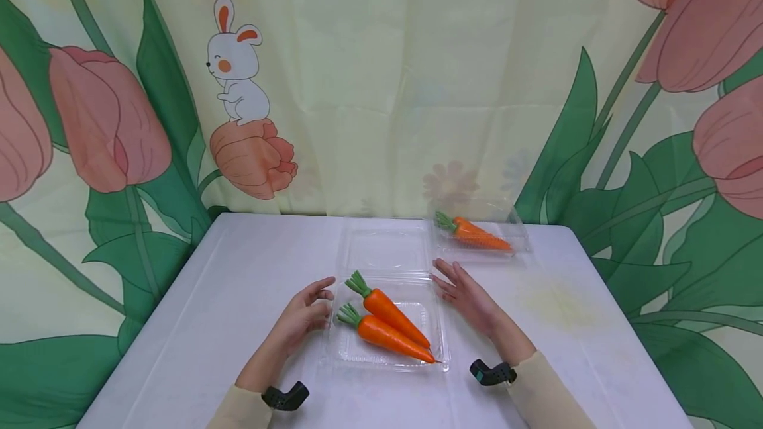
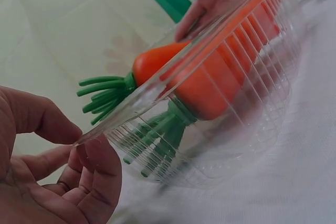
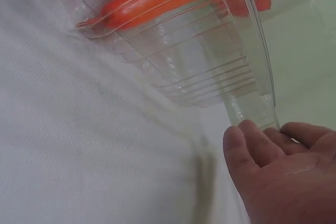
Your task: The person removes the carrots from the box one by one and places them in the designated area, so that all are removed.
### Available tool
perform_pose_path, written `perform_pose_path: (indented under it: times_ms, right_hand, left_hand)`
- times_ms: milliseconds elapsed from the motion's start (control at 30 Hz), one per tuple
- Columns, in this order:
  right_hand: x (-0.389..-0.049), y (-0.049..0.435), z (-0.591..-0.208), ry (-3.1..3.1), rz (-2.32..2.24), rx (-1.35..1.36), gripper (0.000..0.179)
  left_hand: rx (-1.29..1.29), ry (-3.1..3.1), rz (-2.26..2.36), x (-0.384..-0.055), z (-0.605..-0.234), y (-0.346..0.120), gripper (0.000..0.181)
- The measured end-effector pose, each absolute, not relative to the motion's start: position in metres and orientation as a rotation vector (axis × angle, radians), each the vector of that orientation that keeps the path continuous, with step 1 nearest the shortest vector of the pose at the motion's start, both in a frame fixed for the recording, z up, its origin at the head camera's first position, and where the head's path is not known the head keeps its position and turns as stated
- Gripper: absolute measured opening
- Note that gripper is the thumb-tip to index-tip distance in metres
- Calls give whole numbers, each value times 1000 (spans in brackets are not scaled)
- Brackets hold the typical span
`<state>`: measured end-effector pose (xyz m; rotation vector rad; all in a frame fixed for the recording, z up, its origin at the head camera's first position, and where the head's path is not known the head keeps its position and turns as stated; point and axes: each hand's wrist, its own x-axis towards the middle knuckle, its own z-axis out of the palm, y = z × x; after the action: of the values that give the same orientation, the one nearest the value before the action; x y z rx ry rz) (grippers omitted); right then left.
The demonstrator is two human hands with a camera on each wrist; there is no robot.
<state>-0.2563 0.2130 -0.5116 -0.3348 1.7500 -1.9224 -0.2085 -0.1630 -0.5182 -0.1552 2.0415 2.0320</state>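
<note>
An unlatched clear plastic clamshell box (image 1: 390, 364) lies in front of me, its lid (image 1: 386, 250) folded back away from me. Two orange toy-like carrots with green tops rest in its base side by side: an upper carrot (image 1: 390, 310) and a lower carrot (image 1: 387, 336). Their tops point to the upper left. On the left side, my left hand (image 1: 304, 316) pinches the box's rim between thumb and fingertip, as the left wrist view shows. My right hand (image 1: 471, 300) is by the right edge near the hinge, fingers extended, fingertips (image 3: 247, 129) right at the plastic edge.
Farther back on the right stands another clear clamshell box (image 1: 521, 240) with carrots (image 1: 477, 234) inside. Both boxes sit on a white-covered table (image 1: 238, 270). Behind it hangs a curtain (image 1: 369, 85) printed with tulips and a rabbit.
</note>
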Motion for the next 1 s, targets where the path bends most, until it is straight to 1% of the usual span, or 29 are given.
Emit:
perform_pose_path:
  times_ms: [367,500,733,1000]
  right_hand:
    - [-255,211,-510,1768,-1846,-334,71]
    - [-255,211,-510,1787,-1818,-308,72]
    - [-252,213,-509,1833,-1831,-274,68]
    - [-245,212,-492,1972,-1935,-164,68]
  left_hand:
    - [-138,2062,2024,-204,-518,-165,63]
    - [-143,2060,2027,-205,-517,-166,62]
    - [-155,2057,2021,-208,-517,-163,62]
    - [-123,2049,2012,-210,-519,-159,62]
